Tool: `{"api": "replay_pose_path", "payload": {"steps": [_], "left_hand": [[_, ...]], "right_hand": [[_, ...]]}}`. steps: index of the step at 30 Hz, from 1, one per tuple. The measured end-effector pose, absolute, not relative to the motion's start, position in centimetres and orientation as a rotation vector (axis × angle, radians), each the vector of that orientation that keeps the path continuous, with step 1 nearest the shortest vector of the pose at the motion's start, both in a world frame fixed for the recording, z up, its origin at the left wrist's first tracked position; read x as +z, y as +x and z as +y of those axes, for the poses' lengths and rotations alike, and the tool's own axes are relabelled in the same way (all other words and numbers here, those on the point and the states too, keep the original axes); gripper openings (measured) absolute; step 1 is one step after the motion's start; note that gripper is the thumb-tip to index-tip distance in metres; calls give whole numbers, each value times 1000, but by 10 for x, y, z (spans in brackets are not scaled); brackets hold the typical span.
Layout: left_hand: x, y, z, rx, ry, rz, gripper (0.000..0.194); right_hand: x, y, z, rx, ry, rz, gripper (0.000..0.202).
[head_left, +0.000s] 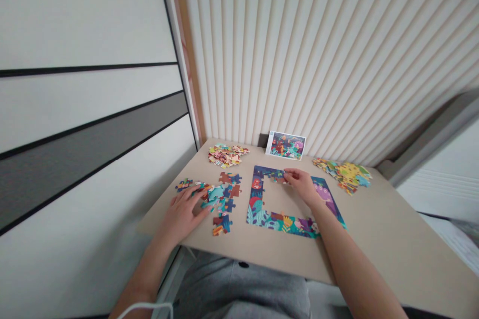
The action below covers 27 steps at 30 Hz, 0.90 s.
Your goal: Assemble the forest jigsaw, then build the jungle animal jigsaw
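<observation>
A partly joined jigsaw puzzle (256, 204) lies on the table as a colourful border around a bare middle. Over its upper edge, my right hand (301, 184) pinches a puzzle piece (278, 179) at the inner side of the top border; the fingers partly cover it, and whether it is locked in cannot be seen. To the left, loose blue, teal and brown puzzle pieces (226, 192) are spread out. My left hand (183, 213) rests at their left side with fingers apart, fingertips touching some pieces.
A picture card (286, 145) of the puzzle scene leans at the back of the table (232, 234). One pile of pinkish pieces (224, 155) sits back left, a yellow pile (346, 173) back right. Behind stands a pleated cream screen (299, 60); a white panel (93, 169) is at left.
</observation>
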<state>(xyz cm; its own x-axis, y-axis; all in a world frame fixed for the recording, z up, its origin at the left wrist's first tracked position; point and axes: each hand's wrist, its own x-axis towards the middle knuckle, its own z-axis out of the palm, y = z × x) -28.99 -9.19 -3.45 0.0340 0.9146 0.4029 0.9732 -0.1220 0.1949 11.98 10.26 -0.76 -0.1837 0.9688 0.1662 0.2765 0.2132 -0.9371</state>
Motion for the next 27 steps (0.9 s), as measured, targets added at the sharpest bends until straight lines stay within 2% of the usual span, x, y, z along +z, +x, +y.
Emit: {"api": "replay_pose_path", "payload": {"steps": [4,10,21,27], "left_hand": [[-33,-289,-93,-667,-2157,-1992,50],[-33,-291,-92,-674,-2168,-1983,50],[-29,-289,-94,-695,-2166,-2007,48],[-31,-289,-93,-688,-2161,-1994,49]], "right_hand": [[-24,108,95,1134,-1211,-1711,43],[-23,89,99,1033,-1242,-1757,29],[-12,78,91,575,-1392,-2031,18],[-11,78,85,350,-1403,-2126,22]]}}
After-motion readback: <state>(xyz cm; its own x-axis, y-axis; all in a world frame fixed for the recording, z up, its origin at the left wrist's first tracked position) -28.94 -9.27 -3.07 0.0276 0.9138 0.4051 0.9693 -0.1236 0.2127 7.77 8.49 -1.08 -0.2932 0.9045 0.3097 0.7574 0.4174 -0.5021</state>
